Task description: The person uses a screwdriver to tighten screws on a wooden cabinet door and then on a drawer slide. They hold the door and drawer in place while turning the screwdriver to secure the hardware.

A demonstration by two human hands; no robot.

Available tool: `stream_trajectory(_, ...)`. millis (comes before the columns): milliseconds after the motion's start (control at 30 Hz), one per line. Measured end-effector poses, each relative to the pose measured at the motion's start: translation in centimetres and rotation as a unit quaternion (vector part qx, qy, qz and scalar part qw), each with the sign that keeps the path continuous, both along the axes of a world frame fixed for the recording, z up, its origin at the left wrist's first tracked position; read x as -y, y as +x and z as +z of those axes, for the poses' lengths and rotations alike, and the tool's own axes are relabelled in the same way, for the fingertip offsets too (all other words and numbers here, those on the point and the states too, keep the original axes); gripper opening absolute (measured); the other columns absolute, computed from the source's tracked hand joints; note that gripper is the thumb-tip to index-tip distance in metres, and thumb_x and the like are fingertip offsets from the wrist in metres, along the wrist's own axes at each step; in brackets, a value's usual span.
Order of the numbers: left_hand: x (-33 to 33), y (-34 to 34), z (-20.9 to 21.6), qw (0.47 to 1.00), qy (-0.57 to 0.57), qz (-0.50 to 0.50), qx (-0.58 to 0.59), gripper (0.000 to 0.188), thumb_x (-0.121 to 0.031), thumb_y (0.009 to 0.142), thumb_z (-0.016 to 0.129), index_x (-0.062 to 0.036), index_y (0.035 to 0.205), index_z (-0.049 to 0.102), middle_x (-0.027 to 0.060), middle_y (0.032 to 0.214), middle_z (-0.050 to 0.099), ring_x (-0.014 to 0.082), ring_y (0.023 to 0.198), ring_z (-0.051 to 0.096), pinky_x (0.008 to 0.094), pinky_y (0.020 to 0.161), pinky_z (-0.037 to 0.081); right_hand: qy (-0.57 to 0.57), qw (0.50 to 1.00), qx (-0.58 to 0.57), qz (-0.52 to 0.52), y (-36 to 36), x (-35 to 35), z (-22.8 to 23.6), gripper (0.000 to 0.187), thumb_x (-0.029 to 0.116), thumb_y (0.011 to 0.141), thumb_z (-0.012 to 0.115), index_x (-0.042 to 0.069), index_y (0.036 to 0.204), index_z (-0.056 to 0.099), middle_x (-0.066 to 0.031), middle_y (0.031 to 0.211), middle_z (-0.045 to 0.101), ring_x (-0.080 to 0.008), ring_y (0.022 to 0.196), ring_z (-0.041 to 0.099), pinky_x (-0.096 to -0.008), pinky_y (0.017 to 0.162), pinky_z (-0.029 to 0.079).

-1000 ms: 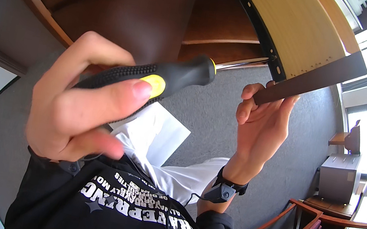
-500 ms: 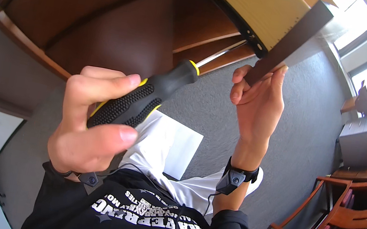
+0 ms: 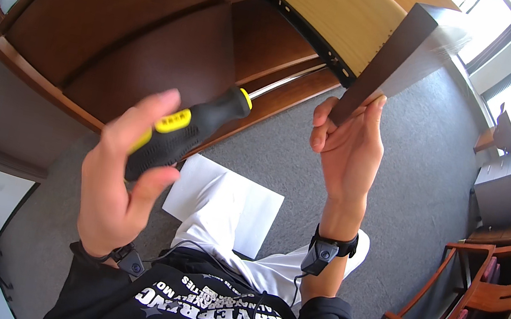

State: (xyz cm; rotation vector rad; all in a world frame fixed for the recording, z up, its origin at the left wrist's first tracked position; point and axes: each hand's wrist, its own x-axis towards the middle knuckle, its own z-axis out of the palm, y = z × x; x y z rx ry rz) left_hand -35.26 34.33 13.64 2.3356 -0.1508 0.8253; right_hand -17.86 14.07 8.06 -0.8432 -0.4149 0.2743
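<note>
My left hand (image 3: pixel 122 177) has a screwdriver (image 3: pixel 189 127) with a black and yellow handle in its grasp, thumb and index finger loosened and apart around the handle. Its metal shaft points up toward the front end of a black drawer slide (image 3: pixel 288 11), which runs along the lower edge of a light wooden drawer side (image 3: pixel 324 1). Whether the tip touches the slide I cannot tell. My right hand (image 3: pixel 354 143) grips the lower corner of the dark brown drawer front (image 3: pixel 389 60), fingers on one side and thumb on the other.
A dark brown wooden desk (image 3: pixel 136 22) fills the upper left. A white sheet or board (image 3: pixel 259 215) lies on the grey carpet (image 3: pixel 419 161) by my legs. Over at the right stand a wooden chair (image 3: pixel 484 295) and a grey cabinet (image 3: pixel 503 189), near bright windows.
The screwdriver and my left hand have shifted left and slightly down in view, and the handle has turned, showing more yellow. My left fingers have loosened. The right hand keeps its hold.
</note>
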Motion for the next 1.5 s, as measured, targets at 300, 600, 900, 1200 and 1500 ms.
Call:
stream_trajectory(300, -0.8, 1.7, -1.2, 0.995, 0.009, -0.033, 0.097, 0.067, 0.007, 0.071, 0.076, -0.0033, 0.132, 0.051, 0.0163, 0.102, 0.062, 0.0233, 0.084, 0.062, 0.0299, 0.071, 0.053, 0.003, 1.0, -0.001, 0.017, 0.0, -0.2, -0.1, 0.058, 0.051, 0.104, 0.024, 0.002, 0.106, 0.054, -0.0148, 0.075, 0.061, -0.0166, 0.054, 0.055, -0.0269, 0.054, 0.045)
stream_trajectory(600, 1.0, 1.5, -0.5, 0.946, -0.323, 0.014, -0.033, 0.054, 0.008, 0.078, 0.071, 0.0009, 0.127, 0.05, 0.0124, 0.1, 0.064, 0.0158, 0.076, 0.067, 0.0246, 0.068, 0.058, 0.006, 1.0, -0.012, 0.013, 0.0, -0.1, -0.1, 0.057, 0.052, 0.104, 0.024, 0.003, 0.106, 0.054, -0.014, 0.075, 0.061, -0.016, 0.053, 0.054, -0.0263, 0.053, 0.044)
stream_trajectory(900, -0.3, 1.5, -0.8, 0.967, -0.255, -0.015, 0.007, 0.057, -0.034, 0.098, 0.048, -0.0006, 0.143, 0.035, 0.0132, 0.084, 0.064, 0.0125, 0.06, 0.06, 0.0201, 0.056, 0.047, 0.008, 0.999, 0.023, 0.026, 0.3, -0.5, -0.9, 0.054, 0.05, 0.105, 0.022, 0.006, 0.101, 0.053, -0.013, 0.074, 0.061, -0.0144, 0.051, 0.054, -0.0242, 0.051, 0.045)
stream_trajectory(1200, -2.1, 1.7, 0.0, 0.977, 0.163, -0.12, 0.066, 0.058, -0.029, 0.091, 0.065, -0.0001, 0.137, 0.045, 0.0192, 0.1, 0.062, 0.027, 0.079, 0.059, 0.0317, 0.069, 0.048, 0.007, 0.999, 0.031, 0.004, 0.1, -0.5, -0.9, 0.05, 0.046, 0.106, 0.022, 0.008, 0.097, 0.052, -0.0125, 0.073, 0.059, -0.0133, 0.048, 0.05, -0.0232, 0.047, 0.042)
stream_trajectory(1500, -2.9, 2.2, 0.0, 0.972, 0.179, -0.131, 0.081, 0.037, -0.016, 0.088, 0.064, -0.0058, 0.123, 0.057, 0.0177, 0.104, 0.06, 0.0314, 0.079, 0.059, 0.0357, 0.068, 0.05, -0.003, 0.999, 0.03, -0.019, -0.2, -0.5, -0.7, 0.047, 0.047, 0.106, 0.022, 0.01, 0.096, 0.051, -0.0095, 0.067, 0.054, -0.0122, 0.047, 0.043, -0.0225, 0.045, 0.036)
